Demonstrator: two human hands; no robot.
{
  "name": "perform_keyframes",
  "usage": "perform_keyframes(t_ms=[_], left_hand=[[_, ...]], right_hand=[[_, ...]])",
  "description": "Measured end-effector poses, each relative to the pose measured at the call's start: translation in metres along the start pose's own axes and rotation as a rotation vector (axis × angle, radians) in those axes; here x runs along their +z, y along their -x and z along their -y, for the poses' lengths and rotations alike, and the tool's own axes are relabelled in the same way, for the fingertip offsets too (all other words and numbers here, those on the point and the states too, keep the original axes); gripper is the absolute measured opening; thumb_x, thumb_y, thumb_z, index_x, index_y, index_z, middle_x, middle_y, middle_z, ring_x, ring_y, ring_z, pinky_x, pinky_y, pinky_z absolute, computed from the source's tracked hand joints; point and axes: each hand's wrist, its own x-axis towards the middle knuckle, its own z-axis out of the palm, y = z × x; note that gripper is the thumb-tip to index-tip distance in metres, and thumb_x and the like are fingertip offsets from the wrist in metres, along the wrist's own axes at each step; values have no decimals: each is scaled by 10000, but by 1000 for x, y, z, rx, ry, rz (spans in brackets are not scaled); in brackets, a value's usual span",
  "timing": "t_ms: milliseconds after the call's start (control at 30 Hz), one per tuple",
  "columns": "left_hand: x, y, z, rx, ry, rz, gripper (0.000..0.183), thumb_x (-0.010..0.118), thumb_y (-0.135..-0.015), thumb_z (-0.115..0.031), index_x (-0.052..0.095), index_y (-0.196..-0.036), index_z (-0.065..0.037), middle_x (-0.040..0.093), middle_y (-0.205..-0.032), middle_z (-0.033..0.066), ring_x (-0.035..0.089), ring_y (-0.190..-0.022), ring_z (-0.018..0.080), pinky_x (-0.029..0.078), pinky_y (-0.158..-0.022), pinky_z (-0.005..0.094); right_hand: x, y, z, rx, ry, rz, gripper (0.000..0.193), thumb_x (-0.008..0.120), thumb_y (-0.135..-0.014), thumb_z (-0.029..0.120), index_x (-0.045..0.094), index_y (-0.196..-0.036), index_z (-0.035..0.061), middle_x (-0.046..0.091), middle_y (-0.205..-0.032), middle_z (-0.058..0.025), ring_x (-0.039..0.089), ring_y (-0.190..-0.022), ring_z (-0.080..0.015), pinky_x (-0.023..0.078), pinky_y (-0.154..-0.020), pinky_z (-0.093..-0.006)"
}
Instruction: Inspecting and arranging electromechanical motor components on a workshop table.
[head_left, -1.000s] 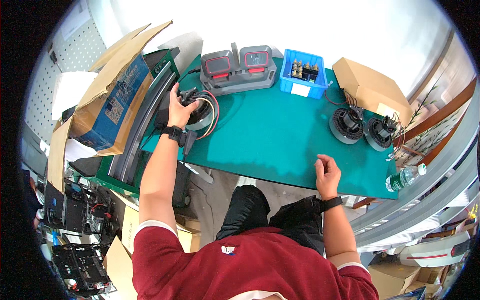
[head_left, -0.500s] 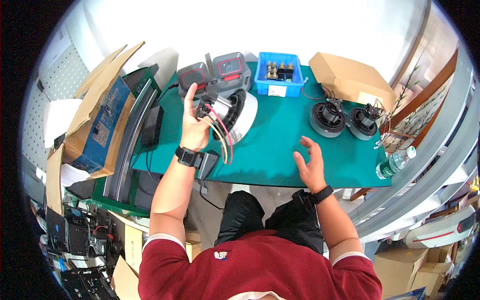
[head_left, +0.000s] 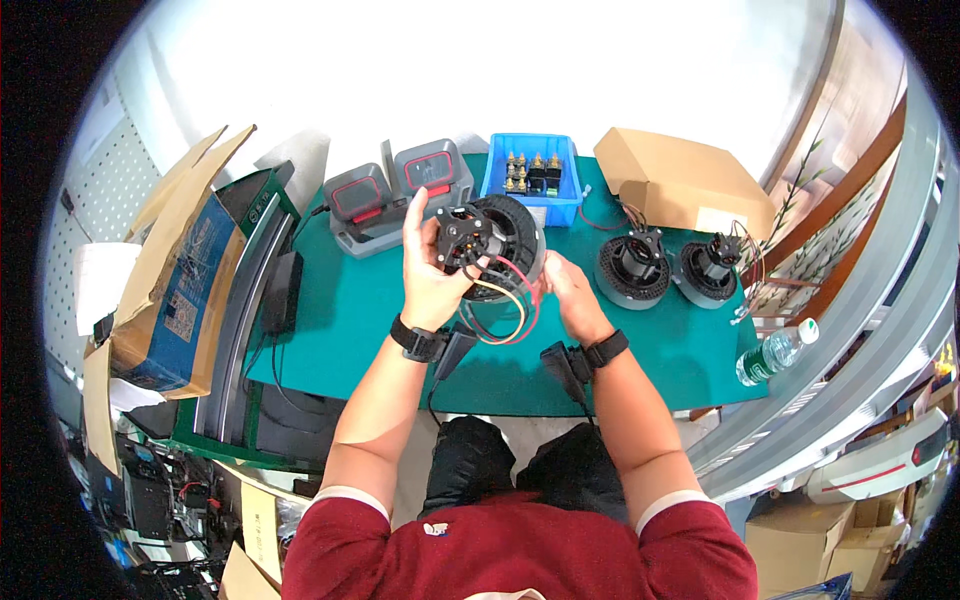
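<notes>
Wheel motor (head_left: 492, 236) — in the left hand (head_left: 430, 285), raised above the green tabletop (head_left: 640, 365).
Left thumb and fingers clamp the black hub (head_left: 462, 240); right hand (head_left: 574, 297) is at the grey rim (head_left: 538, 245), fingers curled — cannot tell whether they pinch it. Judged dense, stiff, probably heavy; smooth rim may slip. Best hold: hub plus opposite rim, clear of the loose wires (head_left: 522, 318), likely the fragile part. Two similar units (head_left: 634, 272) stand to the right.
</notes>
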Motion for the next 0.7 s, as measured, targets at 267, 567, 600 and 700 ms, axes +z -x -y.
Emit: perform_keyframes(t_ms=[267,567,600,700], left_hand=[[-3,-3,40,-17,13,47,993,720,-584,56,147,-1383,-81,464,-1197,140,491,-1100,225,447,-910,337],[-4,-7,60,138,-136,259,1004,719,-549,50,167,-1379,-73,455,-1233,169,487,-1113,251,403,-951,360],[-5,-7,59,131,-214,284,1035,731,-545,33,138,-1385,-82,457,-1226,174,497,-1094,244,415,-935,351],[-6,-8,55,35,-234,297,1036,766,-567,-57,142,-1394,-79,384,-1323,187,404,-1212,267,321,-1012,364]], right_hand=[[-7,-19,-46,106,-72,-15,186,551,-876,197,531,-958,31,526,-703,17,466,-543,-51,345,-444,-206],[-2,-14,-56,90,-260,-103,258,591,-854,154,526,-1046,-6,595,-881,-24,537,-701,-64,476,-570,-233],[-2,-13,-58,100,-260,-102,258,591,-854,154,526,-1046,-6,595,-881,-24,537,-701,-64,476,-570,-233],[-2,-13,-61,194,-384,-99,258,561,-865,135,525,-1077,-8,610,-947,-42,577,-763,-105,501,-629,-243]])
